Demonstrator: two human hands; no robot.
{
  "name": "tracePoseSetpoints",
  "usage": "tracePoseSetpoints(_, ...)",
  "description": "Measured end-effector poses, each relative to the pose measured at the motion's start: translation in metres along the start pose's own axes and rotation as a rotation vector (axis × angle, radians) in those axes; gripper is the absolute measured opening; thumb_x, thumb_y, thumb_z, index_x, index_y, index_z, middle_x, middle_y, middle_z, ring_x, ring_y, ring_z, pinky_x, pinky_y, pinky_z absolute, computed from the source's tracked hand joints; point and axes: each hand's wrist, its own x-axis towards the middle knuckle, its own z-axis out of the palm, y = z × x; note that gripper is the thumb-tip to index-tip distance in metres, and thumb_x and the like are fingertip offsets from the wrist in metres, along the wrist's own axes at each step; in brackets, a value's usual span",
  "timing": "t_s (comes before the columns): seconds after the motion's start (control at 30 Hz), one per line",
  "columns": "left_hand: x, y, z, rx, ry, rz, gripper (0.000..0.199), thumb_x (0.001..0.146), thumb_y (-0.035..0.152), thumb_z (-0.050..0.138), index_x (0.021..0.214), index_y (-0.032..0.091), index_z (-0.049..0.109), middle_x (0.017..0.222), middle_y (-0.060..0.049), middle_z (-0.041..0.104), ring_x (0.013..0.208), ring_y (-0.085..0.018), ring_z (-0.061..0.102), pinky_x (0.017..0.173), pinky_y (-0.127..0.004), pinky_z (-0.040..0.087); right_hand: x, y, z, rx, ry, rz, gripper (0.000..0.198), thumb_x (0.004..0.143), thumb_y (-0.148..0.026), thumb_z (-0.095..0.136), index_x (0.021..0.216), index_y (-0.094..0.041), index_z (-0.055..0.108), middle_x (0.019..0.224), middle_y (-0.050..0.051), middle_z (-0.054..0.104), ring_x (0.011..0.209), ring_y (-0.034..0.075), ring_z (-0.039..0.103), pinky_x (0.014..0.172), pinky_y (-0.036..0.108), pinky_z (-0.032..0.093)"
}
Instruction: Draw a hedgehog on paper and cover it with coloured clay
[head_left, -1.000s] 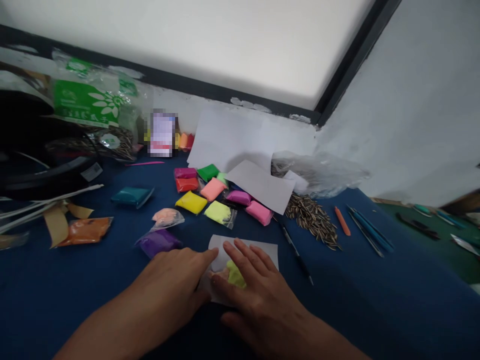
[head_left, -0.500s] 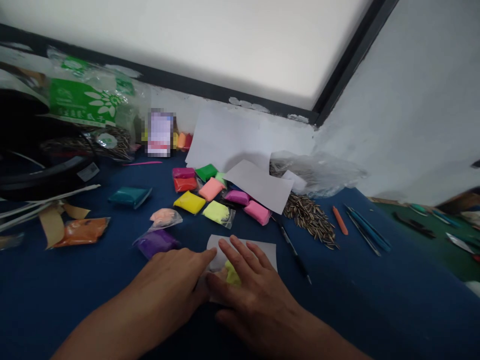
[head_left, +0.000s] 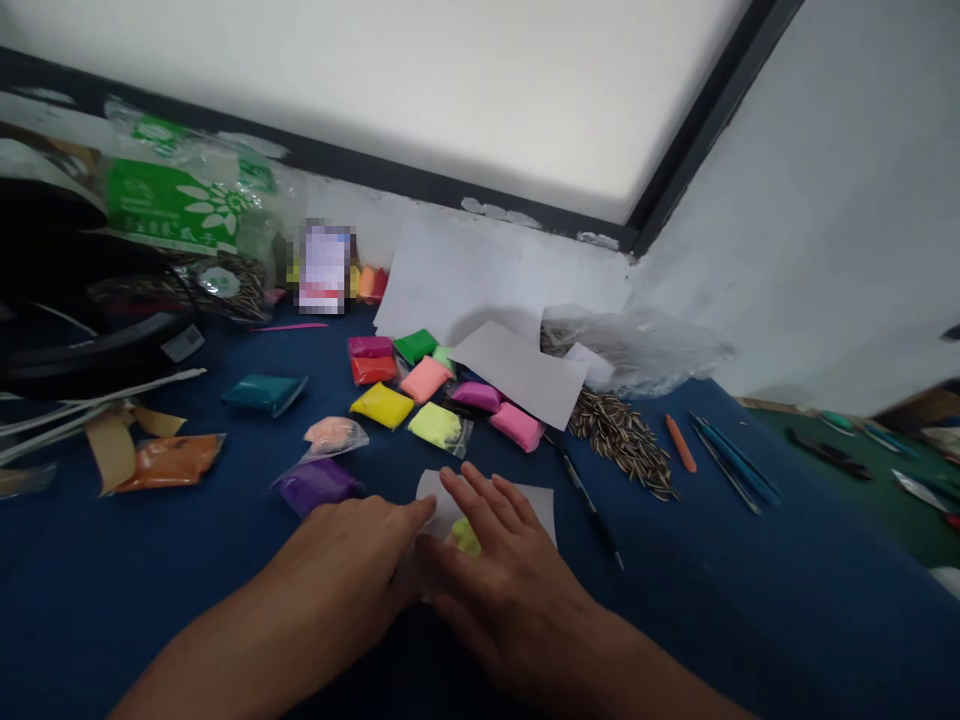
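A small piece of white paper (head_left: 534, 503) lies on the blue table in front of me. On it sits a lump of yellow-green modelling clay (head_left: 466, 537), partly covered by my right hand (head_left: 491, 570). That hand is open, with its fingers stretched out flat over the paper and clay. My left hand (head_left: 356, 560) is at the paper's left edge, its fingers curled and closed on that edge; the fingertips underneath are hidden. Just beyond my left hand is a packet of purple clay (head_left: 319, 485), with a peach clay packet (head_left: 334, 435) behind it.
Several bright clay packets, among them a yellow one (head_left: 382, 405), lie ahead. To the right are a black pen (head_left: 589, 505), a heap of sunflower seeds (head_left: 622, 445), an orange tool (head_left: 680, 444) and blue tweezers (head_left: 739, 460). An orange-brown packet (head_left: 172, 460) lies left.
My right hand has shifted slightly over the paper, covering a little more of the clay. My left hand stays at the paper's edge. The whole view has moved very slightly.
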Motion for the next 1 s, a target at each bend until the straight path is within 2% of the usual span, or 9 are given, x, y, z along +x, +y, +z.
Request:
tracePoseSetpoints(0.23, -0.001, 0.001, -0.002, -0.013, -0.011, 0.002, 0.038, 0.09, 0.024, 0.05, 0.123, 0.019, 0.069, 0.087, -0.012, 0.078, 0.081, -0.035, 0.075, 0.063, -0.038, 0.05, -0.001, 0.001, 0.006, -0.04, 0.032, -0.007, 0.045, 0.107, -0.039, 0.04, 0.15, -0.024, 0.043, 0.167, 0.019, 0.023, 0.155, 0.035, 0.015, 0.121, 0.058, 0.023)
tracePoseSetpoints(0.37, -0.002, 0.002, -0.004, -0.012, 0.003, 0.005, 0.035, 0.09, 0.022, 0.051, 0.118, 0.021, 0.071, 0.087, -0.01, 0.079, 0.08, -0.031, 0.075, 0.06, -0.033, 0.046, 0.0, -0.003, 0.005, -0.036, 0.001, -0.015, 0.041, 0.107, -0.037, 0.039, 0.144, -0.021, 0.049, 0.166, 0.019, 0.025, 0.155, 0.035, 0.016, 0.122, 0.057, 0.021)
tracePoseSetpoints(0.5, -0.001, 0.001, -0.002, -0.002, 0.022, 0.007, 0.038, 0.088, 0.022, 0.053, 0.122, 0.019, 0.07, 0.088, -0.012, 0.079, 0.08, -0.034, 0.075, 0.061, -0.037, 0.048, -0.001, -0.005, 0.005, -0.044, -0.025, -0.017, 0.044, 0.105, -0.039, 0.045, 0.145, -0.021, 0.047, 0.167, 0.019, 0.021, 0.155, 0.035, 0.012, 0.123, 0.058, 0.018)
tracePoseSetpoints(0.6, 0.0, 0.0, 0.0, -0.027, 0.018, 0.001, 0.041, 0.087, 0.022, 0.055, 0.126, 0.02, 0.069, 0.092, -0.012, 0.079, 0.082, -0.036, 0.075, 0.063, -0.039, 0.05, -0.005, -0.004, 0.006, -0.029, -0.058, -0.022, 0.057, 0.101, -0.049, 0.053, 0.15, -0.022, 0.041, 0.168, 0.019, 0.015, 0.155, 0.036, 0.006, 0.123, 0.06, 0.017)
tracePoseSetpoints(0.7, 0.0, -0.001, 0.001, -0.032, -0.001, -0.017, 0.046, 0.087, 0.024, 0.057, 0.133, 0.023, 0.066, 0.093, -0.011, 0.079, 0.086, -0.037, 0.075, 0.067, -0.041, 0.052, -0.009, -0.003, 0.006, -0.02, -0.088, -0.015, 0.062, 0.1, -0.055, 0.051, 0.151, -0.022, 0.04, 0.169, 0.018, 0.013, 0.155, 0.037, 0.003, 0.122, 0.063, 0.015)
tracePoseSetpoints(0.87, 0.0, -0.004, 0.004, 0.007, -0.007, -0.036, 0.057, 0.088, 0.023, 0.056, 0.145, 0.023, 0.056, 0.104, -0.013, 0.079, 0.096, -0.039, 0.074, 0.074, -0.046, 0.054, -0.011, -0.002, 0.004, -0.012, -0.12, -0.009, 0.064, 0.099, -0.057, 0.052, 0.152, -0.024, 0.04, 0.169, 0.018, 0.013, 0.155, 0.036, 0.002, 0.122, 0.062, 0.014)
tracePoseSetpoints(1.0, 0.001, -0.005, 0.006, 0.021, -0.042, -0.057, 0.061, 0.086, 0.024, 0.06, 0.147, 0.024, 0.055, 0.106, -0.013, 0.079, 0.099, -0.039, 0.073, 0.079, -0.047, 0.055, -0.018, 0.001, -0.005, -0.011, -0.089, 0.011, 0.066, 0.097, -0.058, 0.055, 0.154, -0.028, 0.039, 0.169, 0.019, 0.012, 0.155, 0.038, 0.003, 0.12, 0.066, 0.016)
